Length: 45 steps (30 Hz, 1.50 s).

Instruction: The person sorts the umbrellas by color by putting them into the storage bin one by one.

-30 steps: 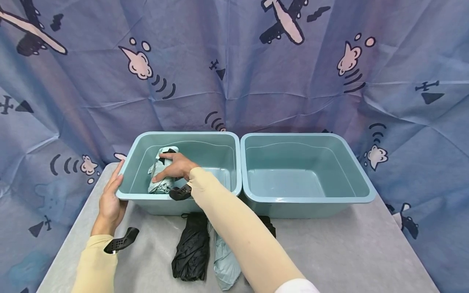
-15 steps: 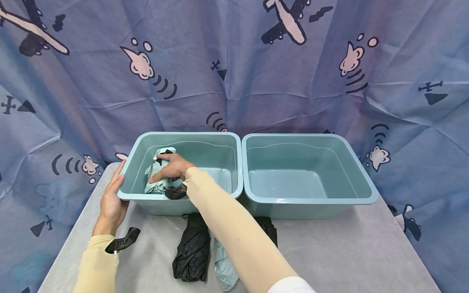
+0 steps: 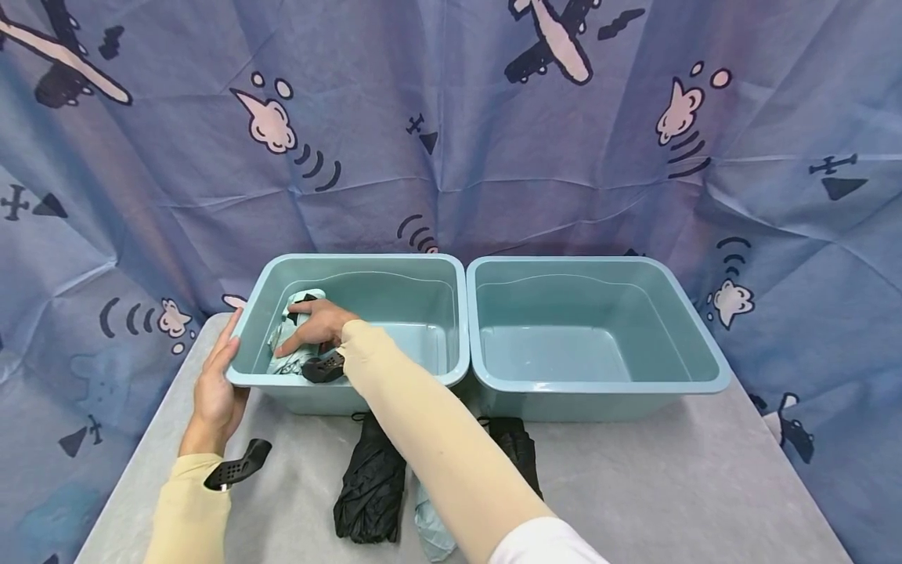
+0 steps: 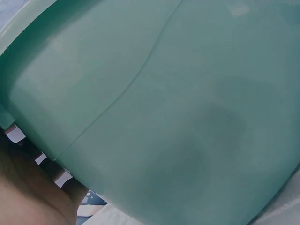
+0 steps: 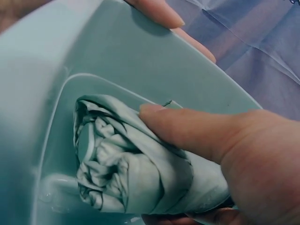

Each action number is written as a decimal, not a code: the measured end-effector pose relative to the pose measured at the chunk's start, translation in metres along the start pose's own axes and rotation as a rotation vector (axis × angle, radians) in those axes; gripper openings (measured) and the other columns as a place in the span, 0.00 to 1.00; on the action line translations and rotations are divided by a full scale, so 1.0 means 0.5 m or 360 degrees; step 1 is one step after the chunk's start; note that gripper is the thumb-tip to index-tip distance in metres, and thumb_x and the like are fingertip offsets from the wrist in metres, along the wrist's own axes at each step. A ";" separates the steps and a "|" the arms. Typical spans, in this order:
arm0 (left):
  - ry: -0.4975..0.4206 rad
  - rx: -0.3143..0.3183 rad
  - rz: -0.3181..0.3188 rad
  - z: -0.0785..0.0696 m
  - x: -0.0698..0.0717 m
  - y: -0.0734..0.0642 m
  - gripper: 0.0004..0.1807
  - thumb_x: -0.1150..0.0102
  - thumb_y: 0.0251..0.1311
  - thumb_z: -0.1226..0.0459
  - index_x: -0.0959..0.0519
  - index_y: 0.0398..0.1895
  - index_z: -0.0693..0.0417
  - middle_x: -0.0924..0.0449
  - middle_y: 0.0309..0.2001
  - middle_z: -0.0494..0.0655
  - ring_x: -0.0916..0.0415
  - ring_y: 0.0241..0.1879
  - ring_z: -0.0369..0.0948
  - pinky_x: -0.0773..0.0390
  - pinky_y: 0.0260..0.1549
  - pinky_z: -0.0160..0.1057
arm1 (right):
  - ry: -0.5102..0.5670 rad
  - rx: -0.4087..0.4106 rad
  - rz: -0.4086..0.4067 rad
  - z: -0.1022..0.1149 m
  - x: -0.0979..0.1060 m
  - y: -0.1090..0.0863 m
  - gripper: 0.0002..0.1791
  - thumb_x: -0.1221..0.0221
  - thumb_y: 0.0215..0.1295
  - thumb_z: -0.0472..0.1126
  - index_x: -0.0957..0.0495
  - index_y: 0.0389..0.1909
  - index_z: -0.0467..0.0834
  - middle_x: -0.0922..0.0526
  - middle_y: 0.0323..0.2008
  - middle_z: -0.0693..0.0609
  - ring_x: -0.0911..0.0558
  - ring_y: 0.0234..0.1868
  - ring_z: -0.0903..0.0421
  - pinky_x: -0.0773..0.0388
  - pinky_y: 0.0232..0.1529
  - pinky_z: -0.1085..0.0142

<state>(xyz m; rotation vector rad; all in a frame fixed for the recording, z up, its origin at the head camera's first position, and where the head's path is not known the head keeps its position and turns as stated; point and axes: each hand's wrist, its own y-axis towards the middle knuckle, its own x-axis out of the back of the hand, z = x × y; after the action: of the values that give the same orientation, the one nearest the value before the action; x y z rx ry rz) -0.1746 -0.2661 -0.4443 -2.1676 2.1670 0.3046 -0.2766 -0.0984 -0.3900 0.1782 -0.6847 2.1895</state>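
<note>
A person's right hand (image 3: 317, 325) reaches into the left tub (image 3: 317, 399) and grips a pale green bundle (image 5: 140, 173) of rolled cloth; one digit lies along its top and others tuck underneath, a hold that probably stops the loose folds springing apart; the pale green bundle is low inside, near the left end. The left hand (image 3: 214, 392) rests against the outside of that end with fairly straight fingers, likely to steady the wall; where its thumb sits, I cannot tell. The right tub (image 3: 599, 387) stands just beside, rims almost touching; on the grey table (image 3: 655, 486) in front lie a black bundle (image 3: 371, 486), a pale cloth bundle (image 3: 433, 525) and a second black bundle (image 3: 517, 454), seemingly within easy reach; the right forearm (image 3: 437, 446) partly hides them; a printed curtain (image 3: 451, 157) hangs behind.
</note>
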 end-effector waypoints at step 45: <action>0.0088 0.0075 -0.0046 -0.001 -0.002 -0.002 0.30 0.72 0.82 0.52 0.56 0.83 0.34 0.58 0.82 0.47 0.55 0.77 0.47 0.39 0.64 0.36 | -0.0249 -0.0083 0.0287 0.000 -0.004 0.030 0.45 0.30 0.62 0.52 0.38 0.78 0.51 0.21 0.49 0.50 0.28 0.30 0.61 0.27 0.33 0.72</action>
<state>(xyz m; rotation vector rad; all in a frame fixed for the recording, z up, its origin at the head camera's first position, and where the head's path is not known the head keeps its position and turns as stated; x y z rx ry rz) -0.1737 -0.2653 -0.4436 -2.2053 2.1460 0.1918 -0.2865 -0.1077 -0.3970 0.2720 -0.8741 2.3439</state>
